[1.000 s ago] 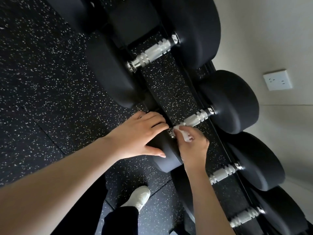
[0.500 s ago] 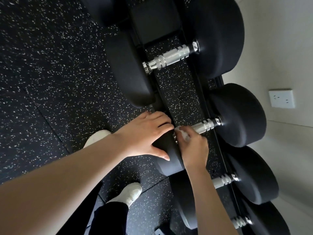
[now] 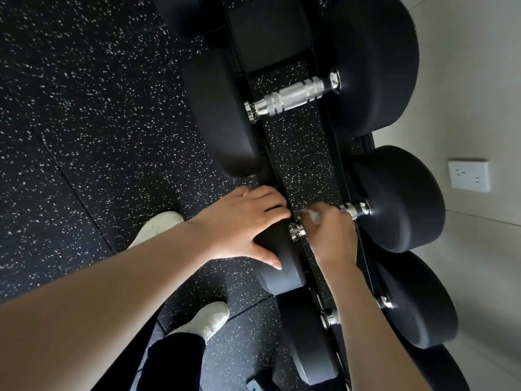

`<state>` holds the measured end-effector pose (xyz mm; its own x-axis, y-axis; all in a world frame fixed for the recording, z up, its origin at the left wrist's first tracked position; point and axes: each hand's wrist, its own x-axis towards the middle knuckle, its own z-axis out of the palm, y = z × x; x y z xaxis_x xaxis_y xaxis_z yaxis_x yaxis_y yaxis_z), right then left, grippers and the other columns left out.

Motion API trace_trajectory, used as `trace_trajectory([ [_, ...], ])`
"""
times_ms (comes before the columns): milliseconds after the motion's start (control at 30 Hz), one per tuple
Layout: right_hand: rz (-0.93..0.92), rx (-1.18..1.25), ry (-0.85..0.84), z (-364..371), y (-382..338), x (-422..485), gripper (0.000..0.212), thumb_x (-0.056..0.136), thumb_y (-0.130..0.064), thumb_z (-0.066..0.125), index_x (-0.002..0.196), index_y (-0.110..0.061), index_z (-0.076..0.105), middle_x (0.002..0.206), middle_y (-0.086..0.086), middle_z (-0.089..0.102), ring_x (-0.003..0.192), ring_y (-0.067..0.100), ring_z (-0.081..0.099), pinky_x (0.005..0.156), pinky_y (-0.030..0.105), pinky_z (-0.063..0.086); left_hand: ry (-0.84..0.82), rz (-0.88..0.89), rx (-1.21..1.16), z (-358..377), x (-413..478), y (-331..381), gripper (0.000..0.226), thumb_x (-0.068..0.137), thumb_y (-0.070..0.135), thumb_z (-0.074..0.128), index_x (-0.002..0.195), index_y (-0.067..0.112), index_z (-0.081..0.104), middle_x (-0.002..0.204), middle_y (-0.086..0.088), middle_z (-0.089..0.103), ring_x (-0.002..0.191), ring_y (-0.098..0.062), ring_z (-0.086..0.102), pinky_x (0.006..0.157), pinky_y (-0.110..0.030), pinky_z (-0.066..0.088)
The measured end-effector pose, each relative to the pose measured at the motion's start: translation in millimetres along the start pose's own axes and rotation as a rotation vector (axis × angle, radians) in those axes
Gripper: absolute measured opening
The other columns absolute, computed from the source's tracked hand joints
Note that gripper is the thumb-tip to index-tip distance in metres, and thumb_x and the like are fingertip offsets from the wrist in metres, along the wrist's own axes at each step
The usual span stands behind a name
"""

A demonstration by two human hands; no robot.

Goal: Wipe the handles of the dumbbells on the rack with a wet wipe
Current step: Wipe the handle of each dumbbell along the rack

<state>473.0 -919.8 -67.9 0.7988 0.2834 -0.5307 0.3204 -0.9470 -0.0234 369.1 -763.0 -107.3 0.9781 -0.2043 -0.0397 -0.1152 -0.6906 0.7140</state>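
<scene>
Black dumbbells with knurled chrome handles lie in a row on a black rack (image 3: 298,165). My right hand (image 3: 329,235) wraps a white wet wipe (image 3: 311,215) round the handle (image 3: 353,209) of the middle dumbbell, covering most of it. My left hand (image 3: 245,224) rests with spread fingers on that dumbbell's near head (image 3: 284,269). The larger dumbbell's handle (image 3: 290,98) lies bare above. A third handle (image 3: 331,317) below is partly hidden by my right forearm.
Speckled black rubber floor (image 3: 84,136) spreads to the left. My two white shoes (image 3: 158,227) (image 3: 205,320) stand beside the rack. A pale wall with a white socket (image 3: 468,175) runs along the right behind the dumbbells.
My right hand with the wipe has slid along the middle handle toward the far head. My left hand stays on the near head. The view has shifted.
</scene>
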Motion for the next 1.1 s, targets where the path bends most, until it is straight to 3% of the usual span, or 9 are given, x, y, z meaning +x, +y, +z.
trace_trajectory([
  [133,0.013,0.008,0.032,-3,5,2,0.02,0.091,-0.031,0.055,0.097,-0.017,0.067,0.082,0.015,0.068,0.08,0.035,0.063,0.064,0.036,0.052,-0.017,-0.008,0.009,0,-1,0,0.082,0.069,0.079,0.036,0.123,0.021,0.058,0.125,0.005,0.056,0.122,-0.015,0.042,0.086,-0.035,0.042],
  [333,0.052,-0.021,0.107,-13,12,10,0.02,0.092,-0.029,0.054,0.099,-0.016,0.067,0.082,0.016,0.068,0.081,0.037,0.062,0.068,0.036,0.049,-0.014,-0.009,0.017,2,-2,-1,0.081,0.07,0.08,0.035,0.123,0.022,0.058,0.125,0.006,0.056,0.122,-0.015,0.041,0.085,-0.032,0.04],
  [433,0.067,-0.057,0.195,-21,22,15,0.017,0.092,-0.026,0.054,0.1,-0.015,0.066,0.081,0.019,0.067,0.078,0.039,0.063,0.067,0.041,0.053,-0.003,0.0,0.027,2,-2,-1,0.081,0.07,0.08,0.036,0.122,0.022,0.059,0.124,0.006,0.056,0.121,-0.014,0.04,0.084,-0.032,0.042],
  [567,0.098,-0.082,0.311,-20,29,16,0.021,0.094,-0.024,0.051,0.104,-0.014,0.066,0.081,0.022,0.067,0.077,0.042,0.061,0.063,0.041,0.047,0.008,0.01,0.019,1,-1,-1,0.08,0.071,0.079,0.037,0.121,0.021,0.06,0.124,0.005,0.057,0.121,-0.014,0.039,0.087,-0.033,0.045],
  [767,0.156,0.096,0.526,-10,27,11,0.02,0.093,-0.021,0.055,0.105,-0.012,0.068,0.08,0.024,0.067,0.07,0.044,0.061,0.063,0.043,0.047,-0.011,0.017,0.033,0,-1,0,0.079,0.072,0.079,0.037,0.122,0.022,0.059,0.124,0.006,0.057,0.121,-0.013,0.039,0.086,-0.032,0.046],
  [933,0.21,0.127,0.425,-10,25,13,0.022,0.094,-0.025,0.052,0.105,-0.01,0.065,0.084,0.023,0.067,0.078,0.042,0.062,0.069,0.045,0.051,-0.03,0.016,0.027,-1,0,0,0.08,0.072,0.079,0.038,0.122,0.02,0.059,0.125,0.004,0.057,0.121,-0.015,0.04,0.087,-0.035,0.046],
  [1100,0.17,0.213,0.363,-8,21,-2,0.021,0.091,-0.024,0.058,0.1,-0.007,0.065,0.077,0.021,0.067,0.073,0.039,0.063,0.063,0.037,0.049,-0.083,0.013,0.057,-8,2,4,0.083,0.071,0.079,0.037,0.123,0.018,0.059,0.125,0.002,0.058,0.12,-0.017,0.043,0.09,-0.036,0.046],
])
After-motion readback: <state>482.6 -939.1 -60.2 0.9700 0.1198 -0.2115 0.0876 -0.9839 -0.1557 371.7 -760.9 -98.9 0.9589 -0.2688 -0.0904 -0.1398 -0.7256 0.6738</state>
